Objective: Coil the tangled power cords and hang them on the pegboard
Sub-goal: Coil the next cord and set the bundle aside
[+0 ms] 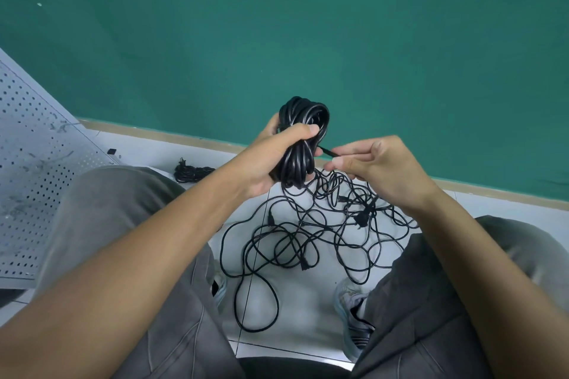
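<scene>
My left hand (272, 155) grips a thick coil of black power cord (303, 132), held upright in front of the green wall. My right hand (378, 168) pinches a short black strip or the cord's loose end (328, 152) right beside the coil's waist. Below both hands a tangle of black cords (311, 237) with several plugs sprawls over the white tiled floor between my knees. A grey pegboard (34, 163) leans at the far left. A second small bundled black cord (192, 172) lies on the floor near the pegboard.
The green wall (308, 24) with a tan baseboard (191, 138) stands straight ahead. My knees in grey trousers flank the tangle, and my shoes (354, 320) rest on the floor below it. A small black object (112, 151) lies by the baseboard.
</scene>
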### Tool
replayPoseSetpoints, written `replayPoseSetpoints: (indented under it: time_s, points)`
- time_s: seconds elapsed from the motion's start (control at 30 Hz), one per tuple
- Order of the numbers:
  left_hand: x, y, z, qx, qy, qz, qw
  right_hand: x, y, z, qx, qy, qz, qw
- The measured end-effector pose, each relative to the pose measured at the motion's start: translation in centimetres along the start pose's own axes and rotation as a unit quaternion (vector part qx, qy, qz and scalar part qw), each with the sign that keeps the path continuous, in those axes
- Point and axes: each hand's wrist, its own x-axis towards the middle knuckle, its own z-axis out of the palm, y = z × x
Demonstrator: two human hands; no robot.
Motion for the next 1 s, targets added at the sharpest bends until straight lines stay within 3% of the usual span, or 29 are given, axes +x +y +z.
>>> replayPoseSetpoints:
  time_s: [0.2,0.5,0.67,0.83,1.0]
  points:
    - [0.9,-1.7,0.1,0.055,0.033,0.003,0.998,-0.5,0.4,0.0,-0.1,-0.026,0.0,0.995]
    - [1.4,-2.7,0.3,0.035,0.076,-0.014,0.996,-0.8,0.1,-0.4,-0.09,-0.054,0.013,0.994]
    - [1.9,-3.8,-0.7,0.09,0.078,-0.018,0.993,-1.1,-0.1,-0.2,-0.15,-0.08,-0.011,0.985]
    - [1.7,-3.5,-1.1,0.22,-0.035,0.007,0.975,-1.1,-0.7,-0.6,-0.214,-0.071,-0.058,0.973]
    - [0.8,-3.4,-0.5,0.276,-0.154,-0.029,0.948,-0.4,-0.9,-1.1,-0.172,0.02,-0.101,0.98]
